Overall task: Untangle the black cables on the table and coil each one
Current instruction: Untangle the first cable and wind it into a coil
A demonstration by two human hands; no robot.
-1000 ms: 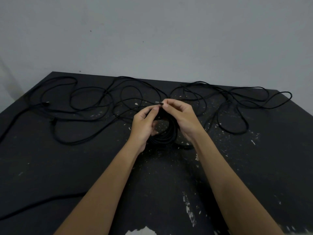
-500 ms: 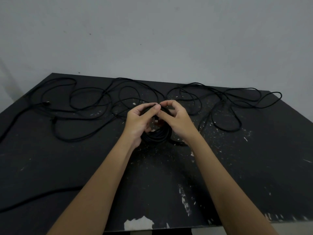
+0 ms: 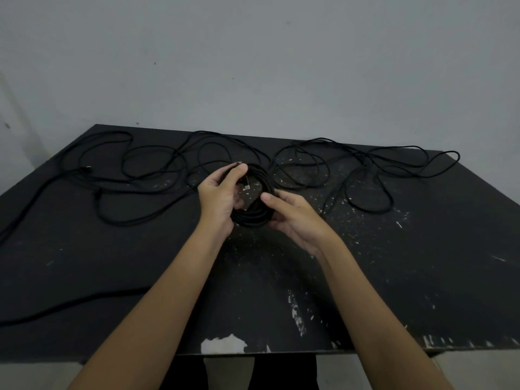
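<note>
Gripping the cable coil (image 3: 253, 218) from either side — left hand (image 3: 219, 198), right hand (image 3: 295, 220), fingers (image 3: 237, 172) curled.

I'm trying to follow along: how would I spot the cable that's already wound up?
Look at the middle of the black table. The coiled cable is a tight stacked ring held between the left hand and right hand; the loose cables behind it sprawl flat in wide open loops.

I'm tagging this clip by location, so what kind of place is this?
Probably a bare workroom or test space: a scuffed, paint-chipped black table, a plain grey wall behind it, and loose black cables sprawled around the coil being held.
</note>
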